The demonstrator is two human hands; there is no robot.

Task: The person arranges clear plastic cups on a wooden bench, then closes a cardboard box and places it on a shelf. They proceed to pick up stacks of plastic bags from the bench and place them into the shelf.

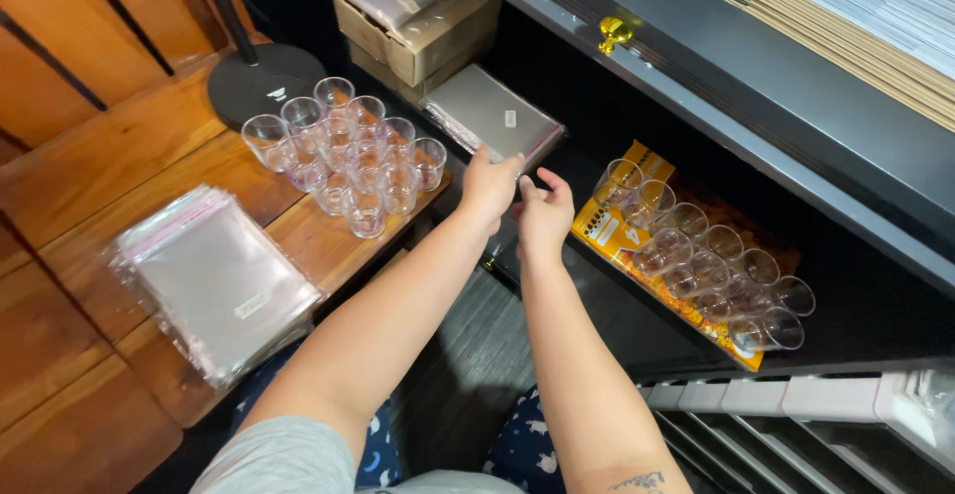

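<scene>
Both my arms reach forward over a dark shelf. My left hand (pixel 489 184) grips the near corner of a flat pack of clear plastic bags (pixel 492 113) that lies on the shelf. My right hand (pixel 545 213) is just beside it with fingers curled at the pack's near edge, and whether it holds the pack I cannot tell. To the left, several small clear cups (pixel 343 151) stand grouped on a wooden table (pixel 90 215). To the right, several more clear cups (pixel 711 265) lie in rows on an orange-yellow flat package (pixel 607 225).
A second stack of clear plastic bags (pixel 214 285) lies on the wooden table at the left. A cardboard box (pixel 418 21) with a bag on top sits at the back. A round black stand base (pixel 261 81) rests behind the cups. A dark counter edge (pixel 756 136) overhangs the shelf.
</scene>
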